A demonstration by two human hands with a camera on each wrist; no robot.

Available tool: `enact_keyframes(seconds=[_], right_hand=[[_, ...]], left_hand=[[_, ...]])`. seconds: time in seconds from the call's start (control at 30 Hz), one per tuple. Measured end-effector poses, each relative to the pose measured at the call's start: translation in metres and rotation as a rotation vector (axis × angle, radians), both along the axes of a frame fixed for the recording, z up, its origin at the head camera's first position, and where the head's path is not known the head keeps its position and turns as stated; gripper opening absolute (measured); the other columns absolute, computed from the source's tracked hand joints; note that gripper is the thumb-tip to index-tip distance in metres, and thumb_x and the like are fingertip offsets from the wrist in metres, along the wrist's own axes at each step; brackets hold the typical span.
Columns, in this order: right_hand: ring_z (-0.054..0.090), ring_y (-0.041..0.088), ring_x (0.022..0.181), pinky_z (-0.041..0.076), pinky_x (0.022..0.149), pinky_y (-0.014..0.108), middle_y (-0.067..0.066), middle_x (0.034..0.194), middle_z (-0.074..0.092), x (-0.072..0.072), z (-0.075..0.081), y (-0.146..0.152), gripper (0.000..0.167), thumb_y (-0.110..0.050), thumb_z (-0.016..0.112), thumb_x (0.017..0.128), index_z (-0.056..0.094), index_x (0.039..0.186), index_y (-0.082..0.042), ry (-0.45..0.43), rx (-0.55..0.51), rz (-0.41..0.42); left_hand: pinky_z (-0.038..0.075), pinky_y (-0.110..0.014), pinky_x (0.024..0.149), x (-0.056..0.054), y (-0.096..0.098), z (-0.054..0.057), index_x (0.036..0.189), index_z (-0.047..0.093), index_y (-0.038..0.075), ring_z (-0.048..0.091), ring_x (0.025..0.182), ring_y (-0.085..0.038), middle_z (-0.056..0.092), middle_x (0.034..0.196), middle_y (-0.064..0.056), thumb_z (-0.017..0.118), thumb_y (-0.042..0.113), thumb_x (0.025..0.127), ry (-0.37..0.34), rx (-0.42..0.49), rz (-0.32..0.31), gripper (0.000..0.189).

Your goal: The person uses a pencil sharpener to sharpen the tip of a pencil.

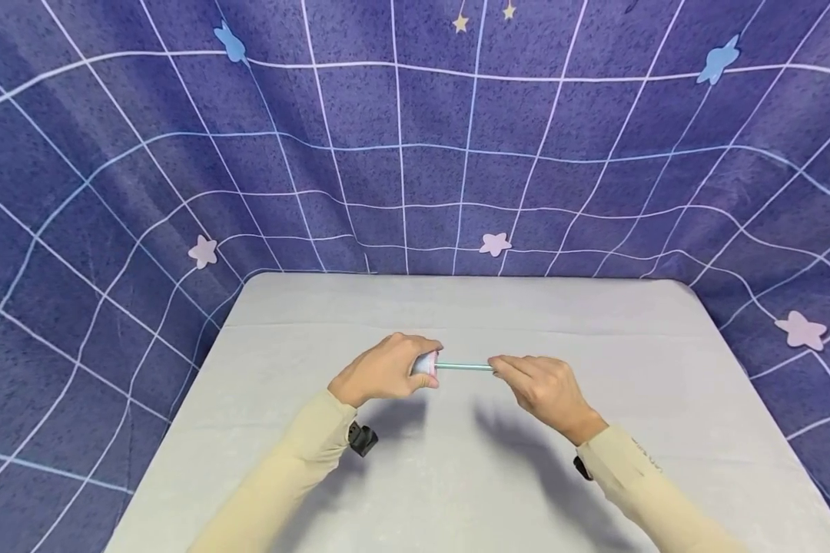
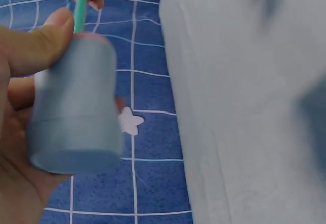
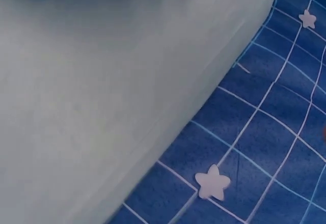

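Observation:
My left hand (image 1: pixel 390 367) grips a small pale blue container (image 2: pixel 76 102) with a waisted body and a pink rim. In the head view the container lies sideways, its pink end facing right. A thin teal rod (image 1: pixel 465 367) runs from that end across to my right hand (image 1: pixel 532 386), whose fingers pinch its other end. Whether the rod goes inside the container is hidden. Both hands are held above the table, their shadows below. The right wrist view shows neither the rod nor the container.
A white-covered table (image 1: pixel 449 476) spreads beneath the hands. Behind it and at its sides hangs a dark blue curtain (image 1: pixel 429 177) with a grid of lines and stars. A small black device (image 1: pixel 363 439) sits on the left wrist.

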State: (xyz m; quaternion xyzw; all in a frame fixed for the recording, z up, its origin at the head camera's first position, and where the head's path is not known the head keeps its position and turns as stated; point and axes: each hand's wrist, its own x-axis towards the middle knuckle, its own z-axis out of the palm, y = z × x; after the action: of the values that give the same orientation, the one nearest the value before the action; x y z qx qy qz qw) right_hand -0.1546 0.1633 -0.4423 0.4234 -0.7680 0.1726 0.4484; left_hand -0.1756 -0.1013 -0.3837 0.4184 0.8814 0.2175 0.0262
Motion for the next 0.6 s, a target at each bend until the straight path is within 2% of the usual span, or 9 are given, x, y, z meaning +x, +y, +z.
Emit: enact_keyframes(seconds=[0.07, 0.1, 0.2, 0.27, 0.33, 0.4, 0.47, 0.53, 0.6], right_hand=[[0.063, 0.009, 0.054, 0.050, 0.046, 0.021, 0.001, 0.080, 0.074, 0.002, 0.000, 0.001, 0.020, -0.019, 0.056, 0.096, 0.072, 0.096, -0.007, -0.164, -0.002, 0.022], [0.061, 0.008, 0.052, 0.048, 0.045, 0.019, 0.001, 0.076, 0.072, 0.003, 0.000, 0.002, 0.017, -0.018, 0.059, 0.094, 0.072, 0.095, -0.008, -0.275, -0.004, 0.036], [0.057, 0.004, 0.048, 0.044, 0.044, 0.015, -0.001, 0.072, 0.071, 0.004, 0.006, 0.005, 0.011, -0.013, 0.064, 0.089, 0.073, 0.094, -0.009, -0.708, -0.014, 0.091], [0.056, 0.005, 0.046, 0.045, 0.047, 0.016, -0.001, 0.073, 0.071, 0.003, 0.011, 0.007, 0.011, -0.010, 0.064, 0.089, 0.073, 0.095, -0.009, -0.977, 0.006, 0.107], [0.059, 0.007, 0.048, 0.047, 0.049, 0.018, -0.001, 0.077, 0.072, 0.002, 0.016, 0.008, 0.013, -0.010, 0.062, 0.091, 0.073, 0.096, -0.008, -1.148, 0.049, 0.106], [0.058, 0.006, 0.050, 0.047, 0.051, 0.019, -0.002, 0.077, 0.072, 0.000, 0.019, 0.008, 0.013, -0.011, 0.061, 0.091, 0.073, 0.097, -0.009, -1.159, 0.105, 0.085], [0.054, 0.001, 0.052, 0.044, 0.051, 0.019, -0.005, 0.077, 0.070, -0.001, 0.019, 0.007, 0.012, -0.013, 0.064, 0.090, 0.072, 0.098, -0.011, -1.070, 0.128, 0.044], [0.051, -0.002, 0.055, 0.042, 0.050, 0.018, -0.006, 0.079, 0.070, 0.000, 0.017, 0.005, 0.015, -0.013, 0.069, 0.085, 0.072, 0.099, -0.013, -0.911, 0.110, 0.002], [0.055, 0.000, 0.057, 0.045, 0.050, 0.020, -0.004, 0.083, 0.072, 0.003, 0.012, 0.003, 0.021, -0.010, 0.074, 0.079, 0.072, 0.101, -0.013, -0.719, 0.071, -0.016]], left_hand=[[0.051, -0.025, 0.070, 0.003, 0.001, -0.003, 0.099, 0.062, 0.007, 0.050, 0.067, -0.006, 0.056, 0.077, 0.006, 0.077, 0.021, 0.078, 0.106, -0.005, 0.001, 0.030], [0.052, -0.027, 0.072, 0.005, 0.003, -0.005, 0.098, 0.061, 0.006, 0.052, 0.069, -0.007, 0.057, 0.077, 0.006, 0.078, 0.022, 0.077, 0.168, -0.013, 0.000, 0.032], [0.054, -0.032, 0.079, 0.011, 0.006, -0.012, 0.101, 0.062, 0.003, 0.062, 0.079, -0.014, 0.066, 0.086, -0.002, 0.079, 0.026, 0.074, 0.329, -0.046, -0.006, 0.040], [0.054, -0.033, 0.083, 0.016, 0.006, -0.018, 0.108, 0.062, 0.000, 0.066, 0.089, -0.018, 0.069, 0.097, -0.007, 0.079, 0.029, 0.074, 0.375, -0.075, 0.000, 0.048], [0.053, -0.033, 0.086, 0.020, 0.004, -0.024, 0.116, 0.061, -0.002, 0.066, 0.099, -0.022, 0.068, 0.109, -0.011, 0.078, 0.032, 0.075, 0.394, -0.093, 0.007, 0.056], [0.053, -0.032, 0.088, 0.023, 0.003, -0.029, 0.117, 0.061, -0.001, 0.066, 0.102, -0.022, 0.068, 0.112, -0.011, 0.077, 0.034, 0.076, 0.387, -0.086, 0.022, 0.057], [0.053, -0.032, 0.089, 0.023, 0.001, -0.031, 0.117, 0.062, -0.001, 0.066, 0.104, -0.022, 0.068, 0.113, -0.011, 0.078, 0.034, 0.075, 0.381, -0.059, 0.043, 0.057], [0.053, -0.032, 0.090, 0.022, -0.001, -0.030, 0.117, 0.062, -0.001, 0.066, 0.104, -0.022, 0.068, 0.113, -0.011, 0.078, 0.033, 0.075, 0.377, -0.034, 0.058, 0.057], [0.053, -0.033, 0.090, 0.019, -0.003, -0.027, 0.118, 0.062, -0.001, 0.066, 0.104, -0.023, 0.068, 0.114, -0.012, 0.079, 0.033, 0.075, 0.373, -0.023, 0.066, 0.057]])
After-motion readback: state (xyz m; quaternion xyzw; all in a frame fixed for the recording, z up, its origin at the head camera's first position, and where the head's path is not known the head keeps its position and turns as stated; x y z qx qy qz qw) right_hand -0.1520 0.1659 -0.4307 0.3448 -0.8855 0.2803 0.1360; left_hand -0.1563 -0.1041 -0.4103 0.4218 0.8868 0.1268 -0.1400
